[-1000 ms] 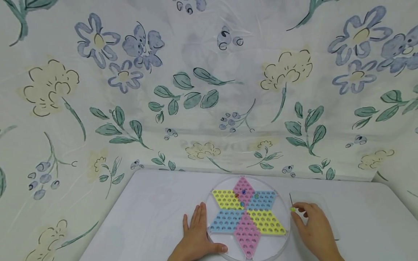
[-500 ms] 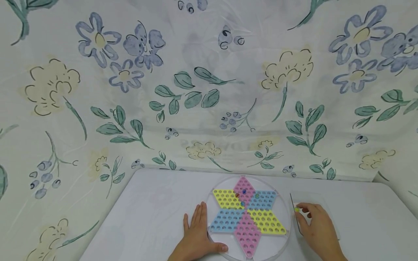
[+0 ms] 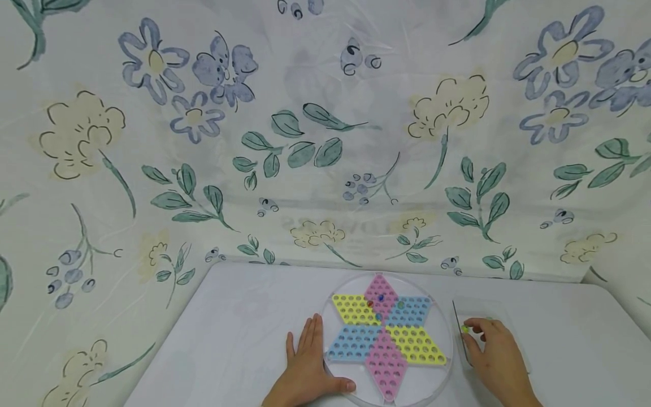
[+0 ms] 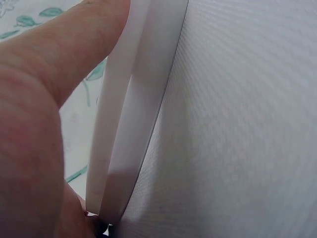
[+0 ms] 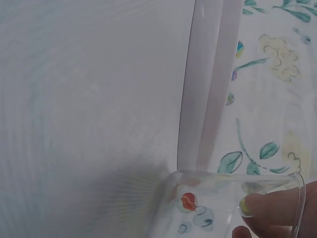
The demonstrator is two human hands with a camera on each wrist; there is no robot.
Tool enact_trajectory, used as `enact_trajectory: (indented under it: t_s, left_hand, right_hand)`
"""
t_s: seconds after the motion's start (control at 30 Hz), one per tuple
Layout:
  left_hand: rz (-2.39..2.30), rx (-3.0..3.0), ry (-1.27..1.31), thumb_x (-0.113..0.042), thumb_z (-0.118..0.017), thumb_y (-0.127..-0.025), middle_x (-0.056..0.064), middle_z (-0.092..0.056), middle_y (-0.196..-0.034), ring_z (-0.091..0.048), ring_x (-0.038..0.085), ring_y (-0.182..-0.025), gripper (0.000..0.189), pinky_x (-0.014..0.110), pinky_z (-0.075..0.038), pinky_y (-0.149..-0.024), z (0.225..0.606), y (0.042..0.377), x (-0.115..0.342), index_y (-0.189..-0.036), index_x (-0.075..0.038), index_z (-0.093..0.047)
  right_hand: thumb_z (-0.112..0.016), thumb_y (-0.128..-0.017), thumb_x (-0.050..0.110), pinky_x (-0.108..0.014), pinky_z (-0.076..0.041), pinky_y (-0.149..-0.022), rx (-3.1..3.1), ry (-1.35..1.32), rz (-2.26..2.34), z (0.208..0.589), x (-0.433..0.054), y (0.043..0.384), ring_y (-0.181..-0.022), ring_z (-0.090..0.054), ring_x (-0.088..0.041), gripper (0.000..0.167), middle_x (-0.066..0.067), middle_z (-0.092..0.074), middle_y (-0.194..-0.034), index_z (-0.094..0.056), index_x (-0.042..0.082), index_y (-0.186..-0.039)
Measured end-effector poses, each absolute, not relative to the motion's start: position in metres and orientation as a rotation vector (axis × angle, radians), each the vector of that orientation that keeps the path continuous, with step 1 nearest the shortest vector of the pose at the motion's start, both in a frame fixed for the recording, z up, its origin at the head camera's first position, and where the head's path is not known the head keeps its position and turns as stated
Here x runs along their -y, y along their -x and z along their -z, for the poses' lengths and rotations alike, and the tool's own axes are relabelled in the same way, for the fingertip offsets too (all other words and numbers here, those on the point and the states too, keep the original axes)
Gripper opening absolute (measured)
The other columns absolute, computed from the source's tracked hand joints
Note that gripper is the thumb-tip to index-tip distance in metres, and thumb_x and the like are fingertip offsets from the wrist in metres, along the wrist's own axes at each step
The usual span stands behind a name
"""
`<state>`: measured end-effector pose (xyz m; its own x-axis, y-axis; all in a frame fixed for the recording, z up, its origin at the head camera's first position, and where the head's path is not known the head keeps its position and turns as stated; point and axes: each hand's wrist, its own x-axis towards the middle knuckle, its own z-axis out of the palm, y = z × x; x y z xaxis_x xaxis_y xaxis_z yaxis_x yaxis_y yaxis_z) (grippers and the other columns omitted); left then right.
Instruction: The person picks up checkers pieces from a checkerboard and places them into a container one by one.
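Note:
My right hand point(image 3: 493, 350) pinches a yellow-green marble point(image 3: 465, 328) between thumb and forefinger, at the near-left side of a clear plastic box point(image 3: 480, 304). In the right wrist view the fingertips are inside the box's rim, with the yellow marble point(image 5: 243, 206) at their tips. A red-and-clear marble point(image 5: 188, 201) lies deeper in that box. My left hand point(image 3: 307, 364) lies along the left of a round white Chinese checkers board point(image 3: 343, 384), fingers straight, thumb over its near rim. The left wrist view has the thumb point(image 4: 74, 44) against the board's edge point(image 4: 133, 109).
On the board's star of pink, yellow and blue sections sit several marbles, among them a dark blue one point(image 3: 381, 298), a red one point(image 3: 370, 304) and a green one point(image 3: 400, 305). Everything stands on a white table point(image 3: 229, 316); a flower-printed cloth point(image 3: 305, 186) hangs behind it.
Carrying the yellow-green marble, my right hand has shifted slightly right, from the box's left edge to over the box. My left hand stays where it was on the board.

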<state>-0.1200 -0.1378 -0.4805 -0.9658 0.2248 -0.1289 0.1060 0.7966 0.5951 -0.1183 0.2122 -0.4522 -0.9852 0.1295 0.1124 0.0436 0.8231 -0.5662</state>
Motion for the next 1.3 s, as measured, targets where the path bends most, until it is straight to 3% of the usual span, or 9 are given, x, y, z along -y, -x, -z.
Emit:
enact_trajectory:
  t_s: [0.63,1.3]
  left_hand:
    - [-0.899,-2.802,-0.246,-0.075,-0.082,-0.058,0.029,-0.011,-0.164,-0.007,0.044,-0.152,0.151,0.07,0.008,-0.112,0.478,0.119,0.136,-0.157,0.009,-0.005]
    - [-0.902,-2.789,-0.218,-0.074,-0.082,-0.058,0.028,-0.011,-0.164,-0.007,0.043,-0.152,0.15,0.07,0.008,-0.113,0.479,0.119,0.136,-0.157,0.008,-0.006]
  right_hand:
    - [-0.065,-0.094,0.006,-0.05,-0.052,-0.082,2.888,0.132,-0.892,0.45,-0.213,0.119,-0.098,-0.059,-0.031,0.024,-0.021,-0.062,-0.114,-0.067,-0.001,-0.117]
    - [-0.067,-0.094,0.007,-0.046,-0.051,-0.083,2.824,0.081,-0.911,0.435,-0.184,0.127,-0.098,-0.056,-0.029,0.025,-0.018,-0.061,-0.114,-0.068,-0.001,-0.118]
